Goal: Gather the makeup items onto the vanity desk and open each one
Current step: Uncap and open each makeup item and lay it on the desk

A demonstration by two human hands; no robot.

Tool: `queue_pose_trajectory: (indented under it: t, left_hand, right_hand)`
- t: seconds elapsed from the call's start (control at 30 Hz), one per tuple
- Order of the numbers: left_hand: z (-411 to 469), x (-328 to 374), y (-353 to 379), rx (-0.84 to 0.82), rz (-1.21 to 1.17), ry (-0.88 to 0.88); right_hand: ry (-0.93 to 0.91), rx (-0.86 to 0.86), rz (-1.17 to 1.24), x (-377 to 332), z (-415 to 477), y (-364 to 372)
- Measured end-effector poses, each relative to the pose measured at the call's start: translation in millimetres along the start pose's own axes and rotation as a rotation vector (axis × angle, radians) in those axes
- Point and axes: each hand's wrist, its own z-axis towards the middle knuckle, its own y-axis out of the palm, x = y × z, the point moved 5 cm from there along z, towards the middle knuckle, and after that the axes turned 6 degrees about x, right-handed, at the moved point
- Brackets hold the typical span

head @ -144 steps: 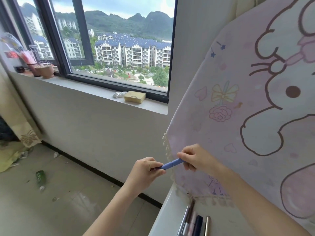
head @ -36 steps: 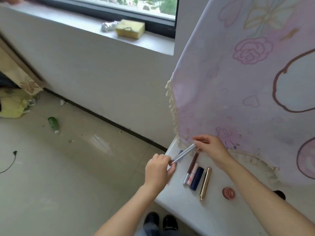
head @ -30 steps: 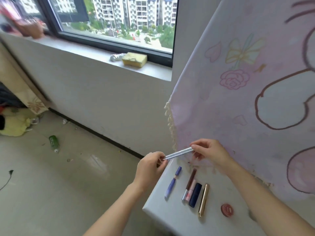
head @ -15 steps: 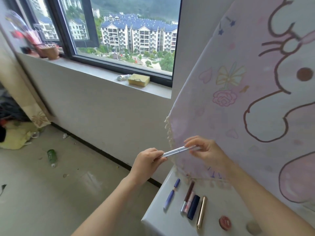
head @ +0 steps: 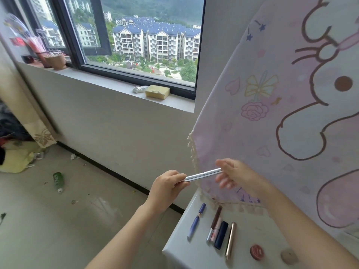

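The silver pen [head: 203, 174] is held level in the air, at 12 o'clock from the makeup sticks [head: 221, 234] lying on the vanity desk [head: 186, 255]. The left hand [head: 167, 188] pinches its 9 o'clock end; the right hand [head: 237, 175] is loosely spread at the 3 o'clock end, contact too blurred to tell

The silver pen [head: 203, 174] has a smooth metallic sheen; the gold tube [head: 230, 240] looks like polished metal, the navy tube [head: 221, 237] like glossy plastic. The desk [head: 250, 228] is smooth, matt white, the hanging cloth [head: 252, 142] is soft printed fabric with a tasselled edge, and the floor [head: 58, 230] is glossy tile.
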Motion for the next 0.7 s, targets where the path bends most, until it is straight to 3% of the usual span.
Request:
queue_pose_trajectory:
  t: [0.1,0.2,0.27,0.43,0.6,0.7]
  left_hand:
    - [-1,2,2,-0.010,-0.020,-0.007]
    - [-1,1,2,-0.017,-0.011,-0.004]
    - [-3,0,2,-0.016,-0.014,-0.005]
    - [-6,-2,4,-0.026,-0.015,-0.003]
    - [-8,-3,2,-0.039,-0.017,-0.012]
    - [-11,-1,2,-0.061,-0.031,-0.011]
  right_hand:
    - [-0.033,0.049,-0.064,2,-1,-2]
    - [-0.125,-0.035,-0.002,1,-5,-5]
    - [-0.081,-0.071,-0.034,2,-7,-4]
    - [-0.019,0.073,-0.074,9,-7,-4]
    - [-0.078,-0.081,-0.081,8,-10,-2]
    - [0.000,0.007,-0.071,10,-9,5]
